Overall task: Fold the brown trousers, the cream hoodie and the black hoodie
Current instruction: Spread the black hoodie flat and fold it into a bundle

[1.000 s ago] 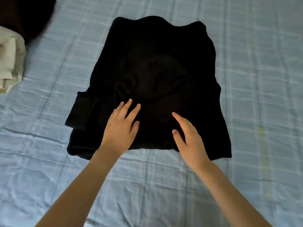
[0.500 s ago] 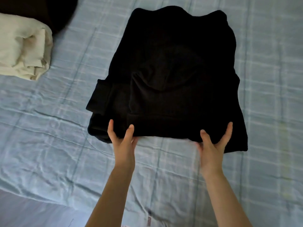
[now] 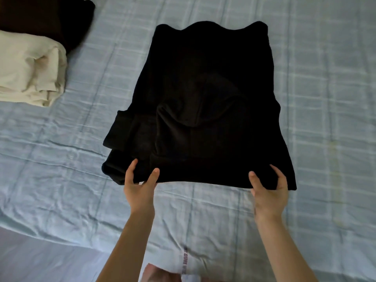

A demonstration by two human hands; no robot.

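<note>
— Where's the black hoodie [image 3: 203,88] right now?

— On the blue checked bed [image 3: 325,98], straight in front of me, with its sleeves folded in so it makes a rough rectangle. A folded sleeve end sticks out at its left edge. The rounded shape across its middle looks like the hood, though the cloth is too dark for me to be sure.

— And your hands?

— Both are at the black hoodie's near hem. My left hand [image 3: 139,192] has its grip clamped on the hem close to the left corner, with two digits showing on top of the cloth and the rest tucked out of sight beneath. My right hand [image 3: 268,194] has its grip clamped on the hem close to the right corner in the same way, thumb on top.

— The other clothes?

— The cream hoodie [image 3: 28,72] sits folded well off to the black hoodie's left. The brown trousers [image 3: 46,19] lie to its far left, right against the cream hoodie's far side.
</note>
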